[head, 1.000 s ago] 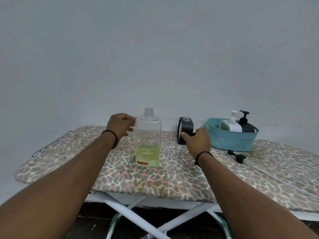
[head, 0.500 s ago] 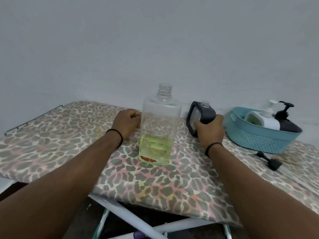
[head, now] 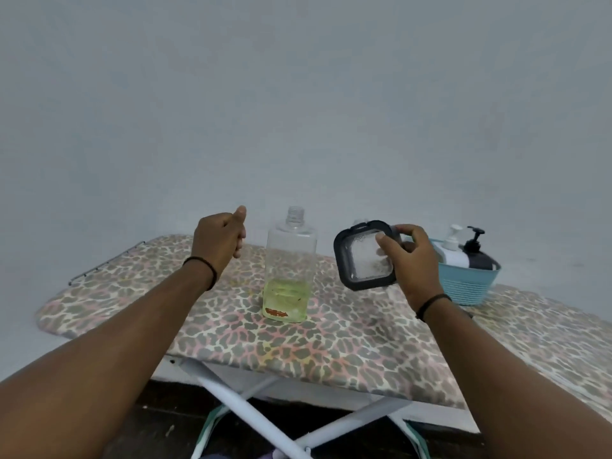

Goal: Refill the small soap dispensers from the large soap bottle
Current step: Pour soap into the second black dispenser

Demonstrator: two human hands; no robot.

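**Op:** Change since half a second back: my right hand [head: 410,260] has lifted the small dispenser [head: 366,255] off the ironing board [head: 331,342]. It was standing on the cover at the large bottle's 2 o'clock; now it's in the air, tilted, flat clear face toward the camera. Fingers and thumb are curled round its right edge.

**Eng:** Left hand?

**Op:** My left hand [head: 220,238] has come off the large soap bottle [head: 289,266]. It's up at the bottle's 9 o'clock, apart from it, fingers loosely curled, thumb sticking up, holding nothing.

**Eng:** Bottle state?

**Op:** Upright mid-board, cap off, threaded neck bare. Yellow-green soap only in the bottom quarter or so. The dispenser's neck, behind its top edge, looks uncapped too, though I can't tell for sure.

**Eng:** Others?

**Op:** White dispenser [head: 452,250] and black dispenser [head: 477,253], pumps on, in the blue basket [head: 463,286] at 3 o'clock.

**Eng:** Read?

**Op:** Nothing's being poured. I'd judge this as inspecting or positioning the small one before the fill. The left hand needs to retake the bottle; an unheld open bottle on a padded cover could tip.
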